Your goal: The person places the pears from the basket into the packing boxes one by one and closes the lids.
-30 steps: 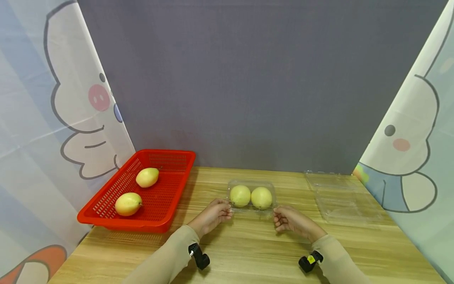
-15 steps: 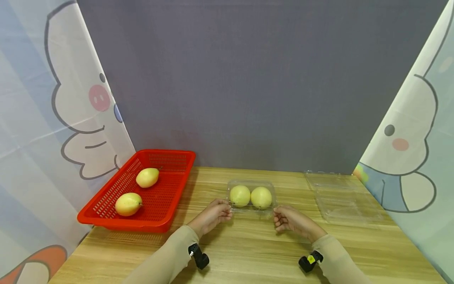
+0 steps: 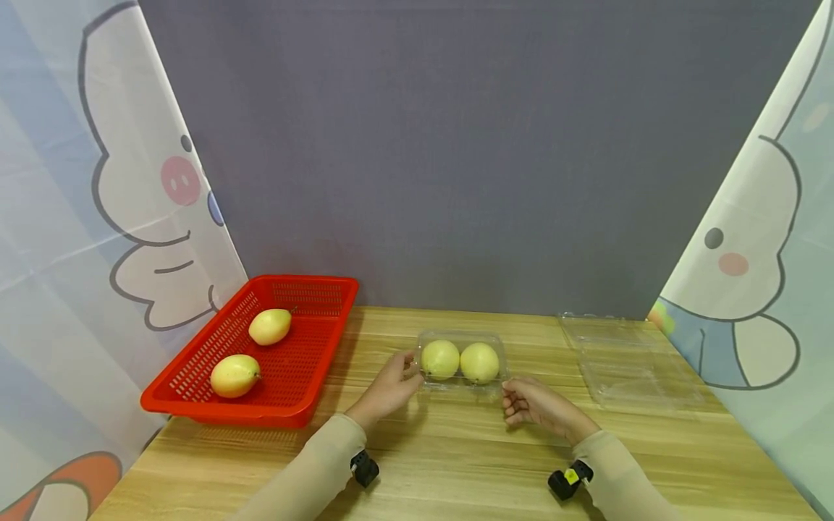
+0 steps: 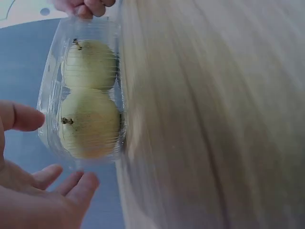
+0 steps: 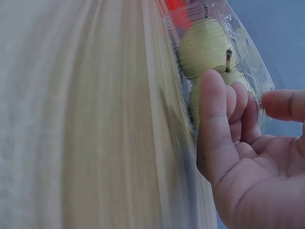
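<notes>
A clear plastic clamshell box, closed over two yellow-green pears, stands on the table in front of me. At its left end is my left hand, fingers spread apart; in the left wrist view the thumb lies at the lid's side and the fingertips sit close by the box's near end. My right hand pinches the front right corner of the box, thumb at the rim and the other fingers curled, as the right wrist view shows. Stems show on both pears.
To the left stands a red plastic basket holding two more pears. An opened clear clamshell box lies at the right of the wooden table. A grey backdrop rises behind, with printed curtains on both sides.
My left hand has let go of the box's front left corner; its fingers have spread and shifted slightly back along the left end. The right hand and the box stay in place.
</notes>
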A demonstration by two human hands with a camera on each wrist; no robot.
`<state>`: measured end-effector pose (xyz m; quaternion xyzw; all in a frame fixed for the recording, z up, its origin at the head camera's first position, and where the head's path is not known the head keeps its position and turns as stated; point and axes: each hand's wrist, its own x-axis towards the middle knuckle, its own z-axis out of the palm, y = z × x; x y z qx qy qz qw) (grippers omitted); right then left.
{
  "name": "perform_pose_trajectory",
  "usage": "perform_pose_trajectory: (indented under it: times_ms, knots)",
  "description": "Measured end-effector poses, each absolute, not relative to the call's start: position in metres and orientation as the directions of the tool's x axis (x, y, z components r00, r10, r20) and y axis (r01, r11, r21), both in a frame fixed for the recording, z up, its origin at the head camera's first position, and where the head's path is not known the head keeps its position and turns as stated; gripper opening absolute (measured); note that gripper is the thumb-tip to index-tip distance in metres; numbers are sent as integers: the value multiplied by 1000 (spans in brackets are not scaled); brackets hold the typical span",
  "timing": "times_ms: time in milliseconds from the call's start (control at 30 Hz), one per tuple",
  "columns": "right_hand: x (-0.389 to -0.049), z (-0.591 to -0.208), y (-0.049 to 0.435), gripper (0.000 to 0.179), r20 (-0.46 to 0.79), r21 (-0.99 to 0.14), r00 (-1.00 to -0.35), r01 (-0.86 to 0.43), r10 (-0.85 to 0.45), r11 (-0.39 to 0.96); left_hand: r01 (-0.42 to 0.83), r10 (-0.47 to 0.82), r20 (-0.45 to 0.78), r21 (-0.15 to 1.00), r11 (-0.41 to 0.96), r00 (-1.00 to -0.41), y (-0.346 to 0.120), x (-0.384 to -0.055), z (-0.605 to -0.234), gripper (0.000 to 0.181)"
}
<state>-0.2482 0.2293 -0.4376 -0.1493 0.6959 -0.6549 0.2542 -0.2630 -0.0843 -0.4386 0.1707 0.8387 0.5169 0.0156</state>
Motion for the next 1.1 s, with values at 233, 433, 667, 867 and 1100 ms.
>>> perform_pose_trajectory:
  times_ms: [233,433,667,867,1100]
  knots:
    - [-248,-438,229,25,-157,-987,-827,122,-540,100,435,349,279,724,536,-895,-75,-262,-434,72]
    - [-248,-439,229,25,-161,-987,-829,124,-535,105,452,368,278,685,571,-887,-66,-262,-431,80]
    - [-248,-439,229,24,-163,-987,-830,129,-534,101,449,380,254,641,623,-889,-63,-262,-427,77]
    - [-248,-437,229,24,-159,-987,-835,126,-527,98,426,385,212,637,642,-898,-63,-261,-420,75]
    - [-245,-435,228,24,-150,-988,-859,110,-490,109,430,383,217,622,655,-898,-63,-261,-419,75]
